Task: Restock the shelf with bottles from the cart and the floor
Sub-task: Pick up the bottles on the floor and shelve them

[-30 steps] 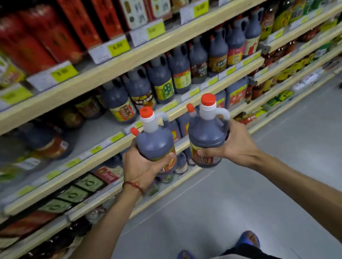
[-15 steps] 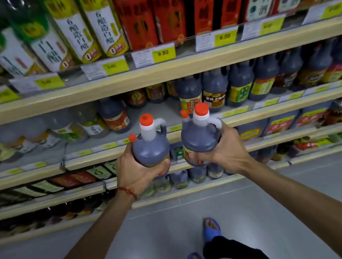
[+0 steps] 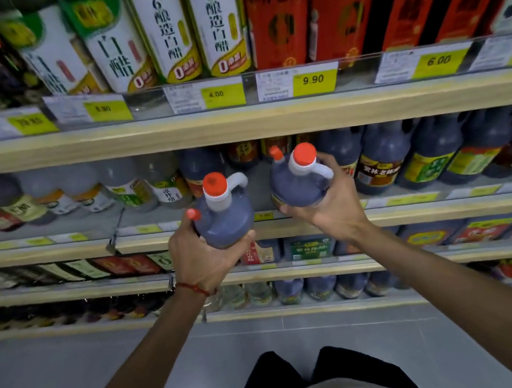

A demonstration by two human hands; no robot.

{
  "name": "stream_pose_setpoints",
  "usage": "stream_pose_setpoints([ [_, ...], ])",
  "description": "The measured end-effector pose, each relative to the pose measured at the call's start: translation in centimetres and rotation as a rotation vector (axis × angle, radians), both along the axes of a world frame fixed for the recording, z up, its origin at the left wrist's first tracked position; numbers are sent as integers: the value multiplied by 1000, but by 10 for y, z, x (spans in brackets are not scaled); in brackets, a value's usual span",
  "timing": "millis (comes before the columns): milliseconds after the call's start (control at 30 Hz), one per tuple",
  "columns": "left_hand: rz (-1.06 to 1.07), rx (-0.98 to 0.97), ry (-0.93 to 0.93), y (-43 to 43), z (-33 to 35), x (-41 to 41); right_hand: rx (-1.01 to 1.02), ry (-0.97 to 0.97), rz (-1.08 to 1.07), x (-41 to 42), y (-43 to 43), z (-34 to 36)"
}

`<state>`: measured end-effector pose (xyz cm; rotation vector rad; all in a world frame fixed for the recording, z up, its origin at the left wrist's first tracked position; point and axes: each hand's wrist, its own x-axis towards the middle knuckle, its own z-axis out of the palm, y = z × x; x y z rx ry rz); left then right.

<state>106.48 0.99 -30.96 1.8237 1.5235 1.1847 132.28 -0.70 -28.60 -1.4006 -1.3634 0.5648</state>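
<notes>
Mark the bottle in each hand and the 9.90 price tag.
left bottle (image 3: 224, 224), head view, on its dark body
right bottle (image 3: 297, 185), head view, on its dark body
9.90 price tag (image 3: 313, 80), head view, on its yellow part

Shelf lip (image 3: 239, 124) — pale, matt wood grain. Above it, paper price tags (image 3: 313, 79) behind glossy clear plastic; below it, left bottle (image 3: 224, 224) and right bottle (image 3: 296, 185), smooth dark plastic.

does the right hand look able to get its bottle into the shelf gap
Probably yes: the right hand holds its bottle right at the bare gap between the shelved bottles, with nothing in front of it and room under the shelf above.
</notes>
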Motion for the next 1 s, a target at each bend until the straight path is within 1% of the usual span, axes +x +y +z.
stream_pose_setpoints([
  [133,-26,31,-21,15,-8,-1,9,-40,-20,1,25,-10],
  [267,-16,78,-14,26,-15,4,-35,-32,-48,1,41,-21],
  [500,12,126,-78,34,-30,9,-95,12,-87,4,56,-37],
  [567,5,132,-104,35,-29,11,-108,-11,-101,1,62,-35],
  [700,-10,108,-148,33,-22,20,-129,17,-164,-6,64,-33],
  [800,-13,83,-162,29,-17,24,-140,44,-141,-9,58,-33],
  [1000,-21,14,-170,21,-10,21,-232,81,-103,1,45,-36],
])
